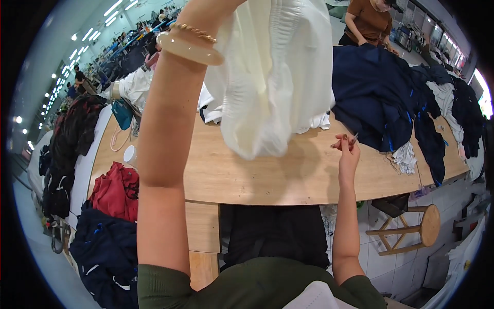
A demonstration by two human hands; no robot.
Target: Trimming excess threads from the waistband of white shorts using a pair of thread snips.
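My left arm is raised, and only the lower part of my left hand (215, 11) shows at the top edge, its fingers out of view. From it hangs a white garment (303, 67) with gathered elastic edges, its lower end slightly blurred above the table. Over the wooden table, my right hand (348, 148) is closed around a small pointed metal tool (354, 137), its tip sticking out beyond the fingers. Just beyond that hand lies a heap of navy garments (378, 95).
A red garment (116, 188) and a navy pile (105, 247) lie at left, near a white plastic container (130, 155). White scraps (405, 157) sit at the table's right. A wooden stool (429, 226) stands below. Across the table, a person in brown (368, 23) handles navy cloth.
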